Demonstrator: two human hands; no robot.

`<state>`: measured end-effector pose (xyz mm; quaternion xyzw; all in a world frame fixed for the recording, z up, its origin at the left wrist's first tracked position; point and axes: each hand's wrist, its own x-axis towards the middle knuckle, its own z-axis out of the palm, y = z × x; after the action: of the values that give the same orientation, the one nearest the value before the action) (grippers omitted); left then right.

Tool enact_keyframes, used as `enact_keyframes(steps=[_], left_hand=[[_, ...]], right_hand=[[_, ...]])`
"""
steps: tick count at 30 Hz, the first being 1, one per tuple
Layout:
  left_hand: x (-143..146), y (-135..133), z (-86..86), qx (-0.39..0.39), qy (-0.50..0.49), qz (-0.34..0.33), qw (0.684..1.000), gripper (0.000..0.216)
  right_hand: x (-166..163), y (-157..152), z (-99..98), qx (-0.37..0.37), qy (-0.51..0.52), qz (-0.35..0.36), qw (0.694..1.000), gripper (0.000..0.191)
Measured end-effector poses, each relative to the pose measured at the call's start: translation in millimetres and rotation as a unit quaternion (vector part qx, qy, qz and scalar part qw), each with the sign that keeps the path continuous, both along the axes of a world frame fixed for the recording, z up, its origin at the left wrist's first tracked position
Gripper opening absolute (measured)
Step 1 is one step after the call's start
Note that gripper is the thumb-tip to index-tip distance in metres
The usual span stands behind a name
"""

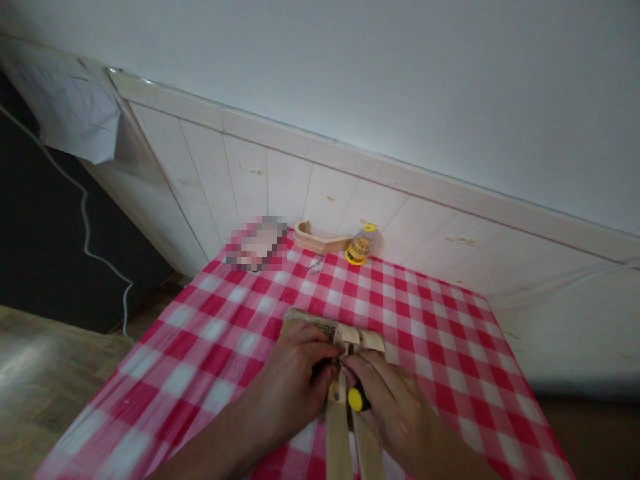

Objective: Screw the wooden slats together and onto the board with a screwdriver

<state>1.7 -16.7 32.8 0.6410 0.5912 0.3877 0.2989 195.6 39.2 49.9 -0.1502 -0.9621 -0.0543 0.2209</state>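
Observation:
My right hand (390, 400) is closed around a screwdriver (355, 400) with a yellow and black handle. My left hand (305, 373) is pinched at the same spot, thumb and fingers together by the screwdriver's tip; whatever it grips is hidden. Beneath both hands lie two pale wooden strips (340, 440) side by side, with curved wooden ends (373, 341) at the far side. A dark round fastener (337, 396) shows in the left strip. Under the wood is a flat brown piece (300, 317) with a dark printed pattern.
A red-and-white checked cloth (225, 347) covers the table. Near the panelled wall (290, 180) stand a curved wooden piece (325, 244) and a clear-and-yellow case (361, 245). Small thin metal pieces (315, 268) lie before them. A blurred-out item (257, 245) is at the far left corner.

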Motion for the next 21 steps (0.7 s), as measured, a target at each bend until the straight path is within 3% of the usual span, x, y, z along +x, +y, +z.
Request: enact_keyframes(steps=[5,12,21], left_hand=[[0,0,-0.5,0.001,-0.001,-0.006,1.000,0.025],[0,0,1.0,-0.007,-0.003,-0.007,1.000,0.028],[-1,0,0.4,-0.010,-0.003,-0.007,1.000,0.030]], right_hand=[[-8,0,9.6,-0.036,-0.009,-0.017,0.999,0.034],[-13,-4,13.4,0.023,-0.073,-0.033,0.997,0.040],[-12,-2,15.9,-0.006,-0.041,-0.027,0.999,0.041]])
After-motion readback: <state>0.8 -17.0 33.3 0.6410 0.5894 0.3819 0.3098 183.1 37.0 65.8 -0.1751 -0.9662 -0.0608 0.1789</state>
